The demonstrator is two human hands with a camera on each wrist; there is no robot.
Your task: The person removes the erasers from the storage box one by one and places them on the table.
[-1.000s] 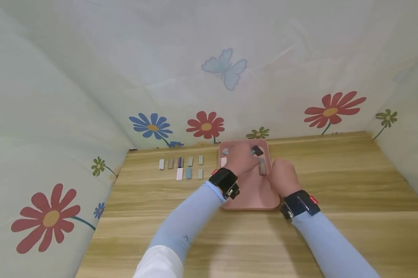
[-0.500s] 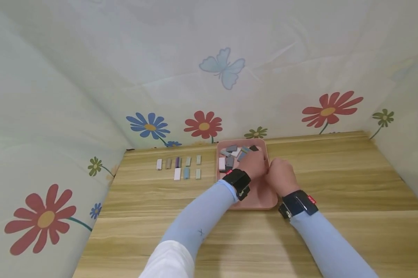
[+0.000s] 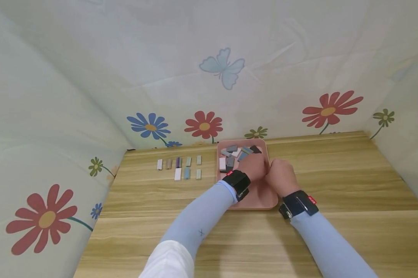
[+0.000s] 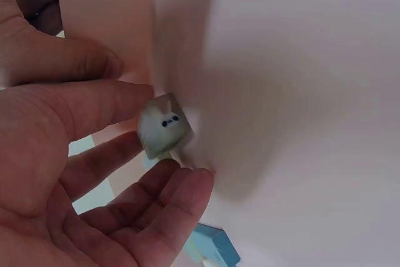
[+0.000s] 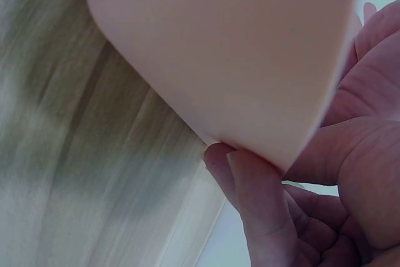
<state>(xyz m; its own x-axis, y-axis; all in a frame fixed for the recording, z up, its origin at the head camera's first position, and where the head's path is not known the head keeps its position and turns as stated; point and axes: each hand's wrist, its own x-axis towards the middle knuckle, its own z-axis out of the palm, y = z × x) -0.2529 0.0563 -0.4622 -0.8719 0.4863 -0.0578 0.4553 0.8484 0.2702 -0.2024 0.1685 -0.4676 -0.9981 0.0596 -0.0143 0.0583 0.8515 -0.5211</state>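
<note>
My left hand [image 3: 253,168] is inside the pink tray [image 3: 220,195], up against its right wall. In the left wrist view its thumb and fingers pinch a small tan-grey block [image 4: 164,126] with a white cartoon face on its end. A blue block [image 4: 217,246] lies beyond the fingertips there. My right hand [image 3: 281,177] grips the tray's right side; the right wrist view shows thumb and finger pinching the pale pink wall [image 5: 237,60]. Grey, white and blue blocks lie loose toward the back of the tray, among them a white block [image 3: 222,164] and a dark block [image 3: 255,149].
Left of the tray, several small blocks stand in two short rows on the wooden table [image 3: 153,216], including a purple block [image 3: 178,162], a light blue block [image 3: 187,173] and a white block [image 3: 178,174]. Flower-printed cloth [image 3: 281,96] rises behind the table's back edge.
From the tray's middle my left hand has moved right to its side wall, uncovering blocks at the back left. A tan block once visible there is now behind the hand. My right hand holds its place.
</note>
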